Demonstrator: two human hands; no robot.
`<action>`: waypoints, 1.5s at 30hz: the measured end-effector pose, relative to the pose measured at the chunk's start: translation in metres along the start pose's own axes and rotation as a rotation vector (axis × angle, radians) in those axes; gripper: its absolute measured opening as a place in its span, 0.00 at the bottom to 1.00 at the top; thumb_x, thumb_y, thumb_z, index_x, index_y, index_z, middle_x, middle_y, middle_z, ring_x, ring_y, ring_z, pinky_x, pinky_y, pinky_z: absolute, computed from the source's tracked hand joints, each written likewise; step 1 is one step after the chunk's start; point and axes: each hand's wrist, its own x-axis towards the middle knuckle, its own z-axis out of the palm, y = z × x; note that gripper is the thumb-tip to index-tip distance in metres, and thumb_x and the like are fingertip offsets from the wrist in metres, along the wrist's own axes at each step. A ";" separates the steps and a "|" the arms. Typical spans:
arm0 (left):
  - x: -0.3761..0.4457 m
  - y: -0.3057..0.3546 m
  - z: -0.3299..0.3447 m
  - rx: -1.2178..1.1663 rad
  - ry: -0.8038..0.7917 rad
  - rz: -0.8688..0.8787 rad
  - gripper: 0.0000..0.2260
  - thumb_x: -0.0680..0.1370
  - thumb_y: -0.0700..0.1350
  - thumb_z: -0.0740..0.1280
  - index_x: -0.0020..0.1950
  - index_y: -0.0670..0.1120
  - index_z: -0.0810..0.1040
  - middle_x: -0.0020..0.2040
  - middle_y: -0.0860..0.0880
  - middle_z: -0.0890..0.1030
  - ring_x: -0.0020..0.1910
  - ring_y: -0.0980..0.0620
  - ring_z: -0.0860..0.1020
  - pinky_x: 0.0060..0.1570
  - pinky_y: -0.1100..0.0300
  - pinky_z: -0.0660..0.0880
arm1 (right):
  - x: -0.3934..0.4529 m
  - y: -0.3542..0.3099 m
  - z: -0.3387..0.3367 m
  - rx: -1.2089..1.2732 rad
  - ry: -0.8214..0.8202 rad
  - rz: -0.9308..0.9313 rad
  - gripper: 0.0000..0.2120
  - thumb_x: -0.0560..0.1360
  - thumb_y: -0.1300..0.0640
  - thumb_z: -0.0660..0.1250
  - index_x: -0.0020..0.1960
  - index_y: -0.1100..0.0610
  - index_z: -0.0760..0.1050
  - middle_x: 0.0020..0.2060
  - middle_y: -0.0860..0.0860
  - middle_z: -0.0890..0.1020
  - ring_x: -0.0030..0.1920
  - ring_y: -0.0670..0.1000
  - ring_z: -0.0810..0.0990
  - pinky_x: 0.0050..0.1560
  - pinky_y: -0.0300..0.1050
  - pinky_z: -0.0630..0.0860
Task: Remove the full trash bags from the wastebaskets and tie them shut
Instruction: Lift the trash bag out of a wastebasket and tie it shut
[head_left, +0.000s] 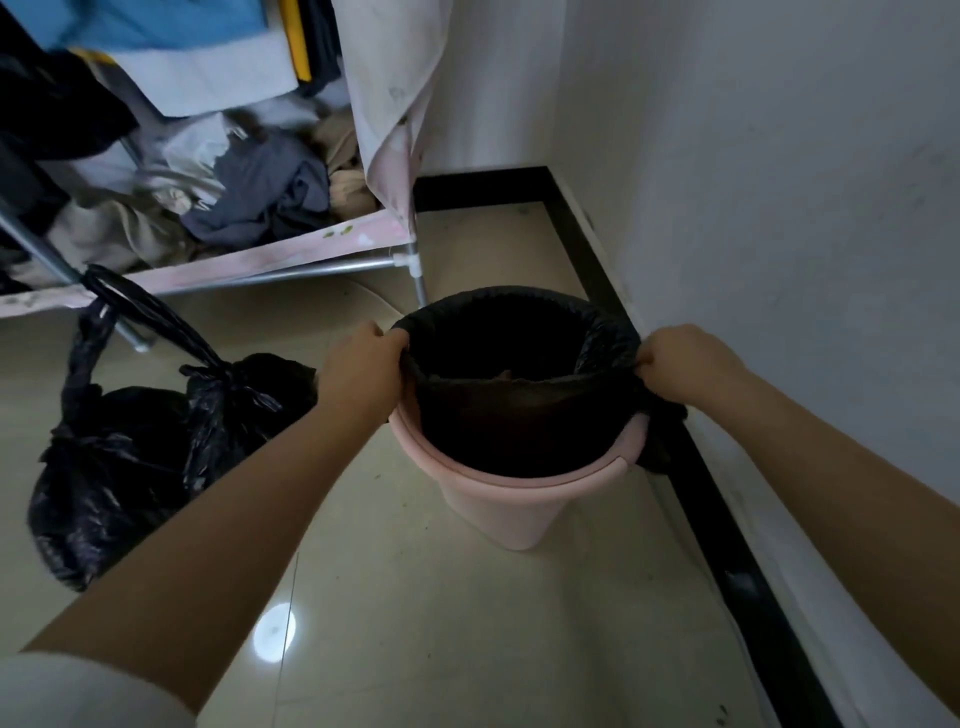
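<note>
Two hands — left hand (363, 364) and right hand (685, 364) — grip the black bag (519, 415) in the pink bin (498, 499) by the wall. Pull too hard — it could rip.

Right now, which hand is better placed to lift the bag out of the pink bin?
Neither alone. The left hand and right hand each grip opposite edges of the black bag, level above the pink wastebasket. Probably lift with both.

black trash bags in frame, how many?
2. One bag sits in the pink wastebasket, its rim gripped by the left hand and right hand. One tied bag lies on the floor at left. Others may be out of view.
</note>
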 end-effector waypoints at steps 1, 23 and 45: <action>0.002 0.006 -0.004 -0.134 0.017 -0.020 0.11 0.77 0.37 0.58 0.58 0.40 0.75 0.55 0.38 0.76 0.54 0.39 0.75 0.42 0.55 0.66 | 0.002 -0.004 -0.004 0.140 0.085 -0.014 0.12 0.77 0.62 0.57 0.51 0.64 0.79 0.51 0.62 0.80 0.51 0.60 0.78 0.44 0.44 0.72; 0.033 -0.028 -0.058 0.459 -0.142 -0.030 0.14 0.79 0.42 0.59 0.64 0.44 0.71 0.66 0.43 0.69 0.68 0.42 0.67 0.61 0.51 0.69 | 0.025 0.051 -0.064 -0.267 0.069 0.088 0.08 0.74 0.66 0.60 0.49 0.63 0.77 0.32 0.54 0.70 0.34 0.53 0.71 0.28 0.39 0.64; 0.020 0.005 -0.072 -0.709 -0.450 -0.423 0.15 0.77 0.40 0.65 0.30 0.40 0.71 0.13 0.51 0.69 0.17 0.53 0.69 0.29 0.64 0.68 | 0.009 -0.009 -0.097 0.462 -0.161 0.171 0.15 0.71 0.55 0.70 0.36 0.62 0.69 0.33 0.54 0.70 0.34 0.52 0.69 0.30 0.41 0.63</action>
